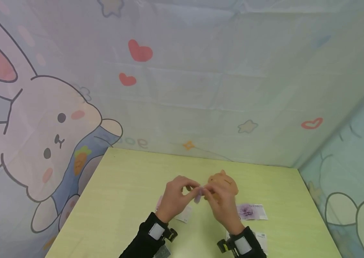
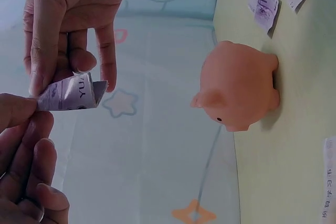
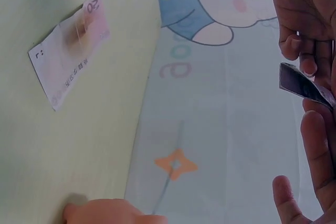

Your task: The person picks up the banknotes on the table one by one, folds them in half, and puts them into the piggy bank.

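Note:
Both hands meet above the table, pinching a small folded purple banknote [image 1: 198, 197] between thumbs and fingertips. My left hand [image 1: 175, 199] holds it from the left, my right hand [image 1: 222, 204] from the right. Close up in the left wrist view, the folded banknote [image 2: 68, 92] shows printed letters and a loose folded end. The right wrist view shows the banknote [image 3: 302, 84] edge-on and dark. Just behind the right hand stands an orange piggy bank [image 1: 225, 179], upright on the table and partly covered by that hand in the head view.
A purple banknote [image 1: 252, 211] lies right of the piggy bank, with another note [image 1: 260, 242] nearer, partly under the right wrist. A pinkish note [image 3: 68, 51] lies on the left. Something grey [image 1: 162, 252] shows by the left sleeve. A printed cloth [image 1: 182, 89] hangs behind the table.

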`<action>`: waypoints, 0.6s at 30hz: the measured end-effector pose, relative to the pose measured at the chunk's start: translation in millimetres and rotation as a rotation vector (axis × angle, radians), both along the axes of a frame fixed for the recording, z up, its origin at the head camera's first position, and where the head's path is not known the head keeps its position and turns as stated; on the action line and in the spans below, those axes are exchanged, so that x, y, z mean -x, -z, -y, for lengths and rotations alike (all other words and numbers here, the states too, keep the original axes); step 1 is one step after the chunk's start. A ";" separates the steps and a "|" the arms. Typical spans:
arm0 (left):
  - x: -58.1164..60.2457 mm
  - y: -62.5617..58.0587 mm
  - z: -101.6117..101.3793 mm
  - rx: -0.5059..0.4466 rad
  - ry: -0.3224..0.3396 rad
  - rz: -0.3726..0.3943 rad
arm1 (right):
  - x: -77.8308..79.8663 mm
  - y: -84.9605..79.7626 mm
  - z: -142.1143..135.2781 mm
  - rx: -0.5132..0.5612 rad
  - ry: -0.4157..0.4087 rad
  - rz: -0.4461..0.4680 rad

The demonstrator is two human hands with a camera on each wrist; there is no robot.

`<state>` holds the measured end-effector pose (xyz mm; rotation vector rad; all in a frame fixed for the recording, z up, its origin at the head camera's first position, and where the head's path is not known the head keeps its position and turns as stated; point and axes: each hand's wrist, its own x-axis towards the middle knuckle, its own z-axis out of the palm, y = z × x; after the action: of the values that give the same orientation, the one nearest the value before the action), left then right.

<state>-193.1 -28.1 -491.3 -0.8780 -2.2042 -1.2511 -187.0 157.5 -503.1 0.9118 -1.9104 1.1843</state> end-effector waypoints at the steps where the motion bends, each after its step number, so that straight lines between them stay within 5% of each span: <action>1: -0.2 -0.3 -0.3 0.000 0.004 0.005 | -0.1 -0.3 0.2 -0.002 -0.003 -0.005; 18: -2.2 8.9 1.3 -0.015 -0.017 0.017 | -1.1 -3.8 -1.1 -0.081 0.004 0.050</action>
<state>-191.0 -29.4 -500.2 -0.8438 -2.2081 -1.2702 -186.0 158.6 -499.3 0.9289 -2.0119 1.1447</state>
